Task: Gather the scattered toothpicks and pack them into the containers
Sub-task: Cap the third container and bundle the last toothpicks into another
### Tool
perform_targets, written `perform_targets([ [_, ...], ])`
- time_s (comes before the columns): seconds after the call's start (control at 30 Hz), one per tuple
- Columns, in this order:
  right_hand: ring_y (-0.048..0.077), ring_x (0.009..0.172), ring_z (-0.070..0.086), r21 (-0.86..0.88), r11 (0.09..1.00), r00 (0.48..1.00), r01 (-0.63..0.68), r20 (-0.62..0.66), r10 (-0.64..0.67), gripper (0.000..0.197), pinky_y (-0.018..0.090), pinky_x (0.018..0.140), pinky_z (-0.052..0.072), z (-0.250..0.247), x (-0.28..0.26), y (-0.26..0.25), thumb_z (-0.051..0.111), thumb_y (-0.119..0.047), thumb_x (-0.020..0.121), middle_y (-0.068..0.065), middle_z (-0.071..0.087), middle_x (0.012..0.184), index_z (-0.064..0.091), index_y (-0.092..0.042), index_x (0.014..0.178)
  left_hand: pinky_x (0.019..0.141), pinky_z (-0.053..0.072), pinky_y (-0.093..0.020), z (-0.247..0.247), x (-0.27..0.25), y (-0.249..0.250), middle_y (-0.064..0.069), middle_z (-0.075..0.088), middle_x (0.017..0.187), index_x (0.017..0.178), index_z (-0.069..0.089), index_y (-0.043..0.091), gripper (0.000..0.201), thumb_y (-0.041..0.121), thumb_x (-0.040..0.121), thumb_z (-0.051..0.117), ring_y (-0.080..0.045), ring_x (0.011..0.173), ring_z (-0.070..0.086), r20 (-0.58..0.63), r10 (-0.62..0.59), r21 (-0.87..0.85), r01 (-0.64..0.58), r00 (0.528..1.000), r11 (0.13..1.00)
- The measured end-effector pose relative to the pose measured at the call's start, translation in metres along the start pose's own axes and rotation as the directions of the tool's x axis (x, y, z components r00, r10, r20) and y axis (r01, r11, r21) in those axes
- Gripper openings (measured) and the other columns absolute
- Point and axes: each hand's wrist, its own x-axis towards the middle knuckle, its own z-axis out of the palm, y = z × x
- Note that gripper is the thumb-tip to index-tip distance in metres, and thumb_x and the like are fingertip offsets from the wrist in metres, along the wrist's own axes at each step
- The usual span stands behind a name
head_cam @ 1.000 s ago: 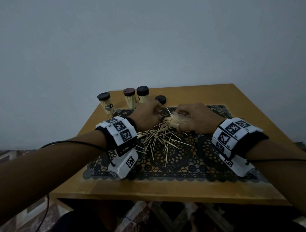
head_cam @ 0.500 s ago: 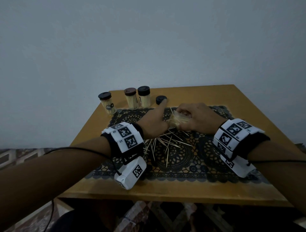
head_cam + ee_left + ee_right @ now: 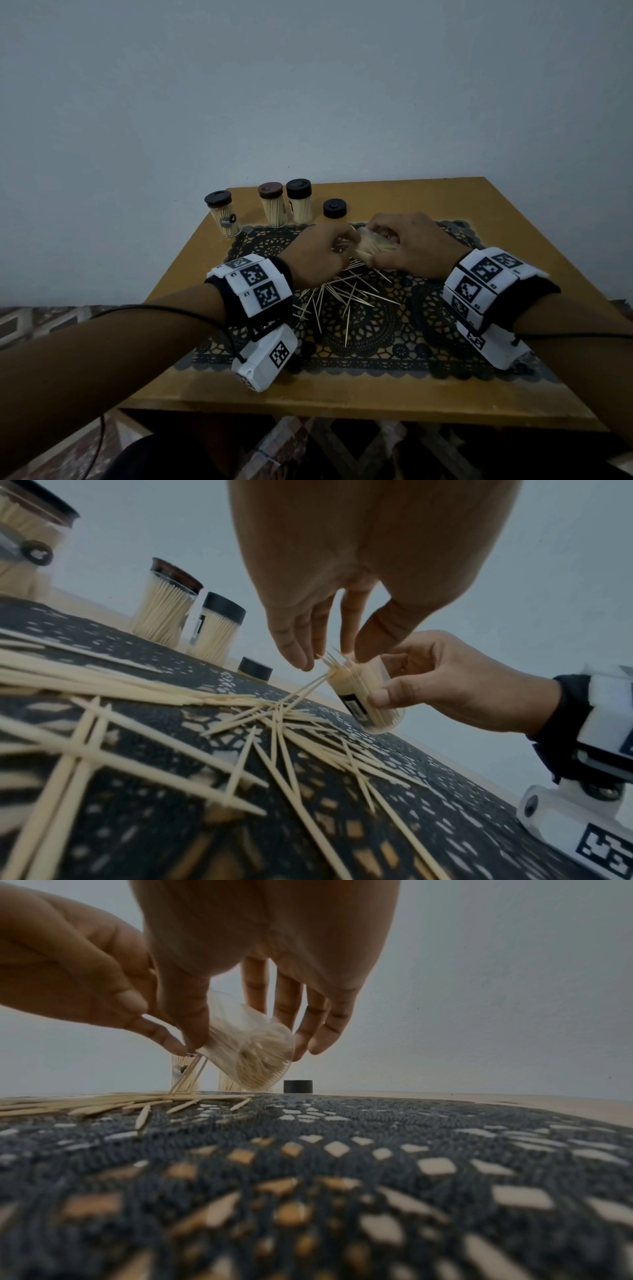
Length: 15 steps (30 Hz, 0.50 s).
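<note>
We reach both forearms forward over the desk [image 3: 513, 205], our hands meeting above the far edge of the black lace mat [image 3: 376, 346].

Our right hand [image 3: 407, 246] grips a clear open container [image 3: 365, 693], thumb on one side and fingers curled around the other. The container is tilted, its mouth turned toward our left hand and its base lifted off the mat. It is already packed with toothpicks, and a few tips stick out of the mouth.

Our left hand [image 3: 315, 257] hangs palm down just beside that mouth. Its fingers [image 3: 291, 642] and thumb point downward and draw together at the protruding tips. We cannot tell whether they actually pinch a toothpick or only touch the ends.

The loose toothpicks [image 3: 346, 294] lie criss-crossed on the mat below and between our wrists, some leaning up against the container's mouth.

At the far side of the desk stand three capped containers [image 3: 274, 209], all full of toothpicks, two close together and one a little further left. A loose black cap [image 3: 335, 209] sits on the desk just to their right, near our hands.
</note>
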Motion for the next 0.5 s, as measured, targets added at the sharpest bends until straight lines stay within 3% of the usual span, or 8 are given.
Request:
perform_targets([
  [0.13, 0.003, 0.069, 0.054, 0.001, 1.0, 1.0, 0.002, 0.0, -0.002, 0.042, 0.015, 0.059, 0.038, -0.002, 0.0, -0.002, 0.082, -0.031, 0.073, -0.005, 0.064, 0.09, 0.066, -0.019, 0.11, 0.105, 0.043, -0.035, -0.01, 0.001, 0.003, -0.011, 0.049, 0.14, 0.14, 0.04, 0.006, 0.057, 0.002, 0.087, 0.059, -0.02, 0.126, 0.05, 0.056, -0.046, -0.221, 0.057, 0.997, 0.974],
  [0.2, -0.001, 0.068, 0.053, 0.01, 1.0, 1.0, 0.01, -0.009, -0.01, 0.04, 0.018, 0.058, 0.037, -0.001, 0.0, -0.001, 0.082, -0.031, 0.073, -0.006, 0.063, 0.087, 0.066, -0.018, 0.107, 0.095, 0.048, -0.023, -0.012, 0.0, 0.004, -0.009, 0.062, 0.127, 0.13, 0.055, 0.005, 0.047, -0.001, 0.084, 0.055, -0.012, 0.112, 0.06, 0.081, 0.025, -0.187, -0.01, 0.996, 0.982],
  [0.27, 0.006, 0.067, 0.055, 0.011, 1.0, 1.0, 0.006, -0.017, -0.006, 0.038, 0.022, 0.057, 0.038, 0.0, 0.0, 0.0, 0.081, -0.031, 0.073, -0.005, 0.063, 0.085, 0.066, -0.018, 0.105, 0.081, 0.051, -0.015, -0.012, -0.003, 0.006, -0.007, 0.069, 0.114, 0.121, 0.065, 0.005, 0.041, -0.007, 0.083, 0.053, -0.007, 0.093, 0.065, 0.063, 0.047, -0.145, -0.037, 0.997, 0.989],
  [0.33, 0.012, 0.069, 0.057, -0.005, 1.0, 1.0, 0.003, -0.021, -0.003, 0.038, 0.023, 0.058, 0.039, 0.0, 0.0, 0.0, 0.081, -0.032, 0.073, -0.004, 0.064, 0.085, 0.067, -0.017, 0.105, 0.073, 0.053, -0.014, -0.014, -0.005, 0.006, -0.006, 0.067, 0.119, 0.124, 0.062, 0.004, 0.046, -0.012, 0.083, 0.051, 0.002, 0.087, 0.066, 0.073, 0.029, -0.178, -0.015, 0.997, 0.984],
  [0.4, 0.012, 0.071, 0.057, -0.012, 1.0, 1.0, 0.005, -0.017, -0.005, 0.038, 0.021, 0.058, 0.038, -0.001, 0.0, 0.0, 0.081, -0.032, 0.074, -0.004, 0.064, 0.086, 0.066, -0.017, 0.105, 0.063, 0.047, -0.005, -0.021, -0.007, 0.001, -0.002, 0.064, 0.121, 0.128, 0.057, 0.006, 0.047, -0.013, 0.086, 0.049, 0.01, 0.076, 0.062, 0.099, 0.005, -0.192, 0.014, 0.995, 0.981],
  [0.43, 0.011, 0.072, 0.057, -0.012, 1.0, 1.0, 0.003, -0.014, -0.003, 0.038, 0.019, 0.058, 0.038, -0.002, 0.0, 0.0, 0.081, -0.032, 0.075, -0.005, 0.064, 0.087, 0.066, -0.017, 0.106, 0.065, 0.046, -0.005, -0.027, -0.009, -0.004, 0.001, 0.063, 0.122, 0.129, 0.056, 0.009, 0.045, -0.01, 0.089, 0.049, 0.009, 0.082, 0.063, 0.096, -0.009, -0.171, 0.025, 0.995, 0.985],
  [0.5, 0.011, 0.075, 0.056, -0.018, 1.0, 1.0, -0.005, -0.011, 0.005, 0.039, 0.017, 0.059, 0.037, -0.002, 0.0, 0.0, 0.081, -0.033, 0.075, -0.005, 0.063, 0.089, 0.066, -0.017, 0.108, 0.084, 0.048, -0.016, -0.043, -0.014, -0.019, 0.006, 0.061, 0.124, 0.131, 0.055, 0.015, 0.041, 0.0, 0.092, 0.051, -0.004, 0.106, 0.06, 0.076, -0.046, -0.019, 0.047, 0.996, 0.999],
])
